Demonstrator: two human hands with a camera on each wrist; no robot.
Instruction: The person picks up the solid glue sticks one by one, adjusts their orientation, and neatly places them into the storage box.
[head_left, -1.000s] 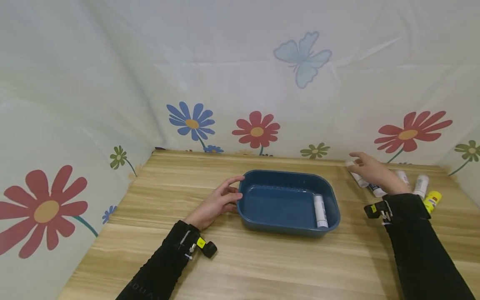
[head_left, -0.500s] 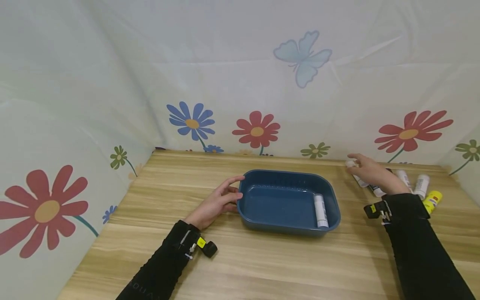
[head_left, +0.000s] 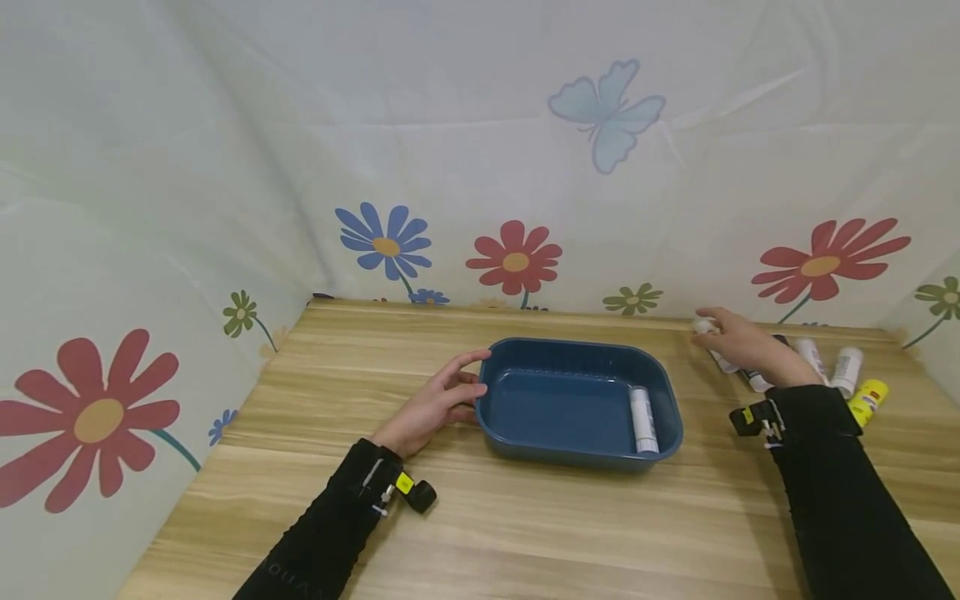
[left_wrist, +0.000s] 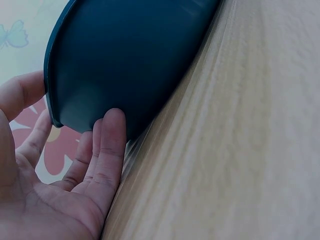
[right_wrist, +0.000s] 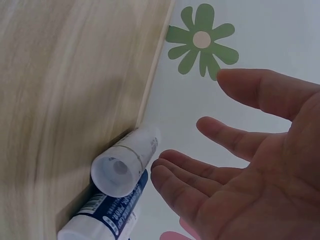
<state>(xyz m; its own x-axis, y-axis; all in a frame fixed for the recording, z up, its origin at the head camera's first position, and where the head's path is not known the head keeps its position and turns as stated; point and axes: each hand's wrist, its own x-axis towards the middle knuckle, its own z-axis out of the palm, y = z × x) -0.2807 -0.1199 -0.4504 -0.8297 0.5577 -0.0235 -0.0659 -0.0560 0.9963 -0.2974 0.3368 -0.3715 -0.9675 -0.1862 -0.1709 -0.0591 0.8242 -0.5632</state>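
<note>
My left hand rests against the left end of a blue plastic basin. In the left wrist view, fingertips touch the rim and outer wall of the basin. A white glue stick lies inside, near its right end. My right hand hovers at the back right with fingers spread, holding nothing. Below it lie a white glue stick and a navy one with a white end, partly hidden by the hand. The right wrist view shows fingertips close beside the white glue stick.
Right of the right wrist lie two more white glue sticks, one the upright-looking stick, and a yellow glue stick. A flowered white curtain borders the wooden table at the back and left.
Both hands and the basin stay nearly where they were. The right hand shifted only slightly over the glue sticks.
</note>
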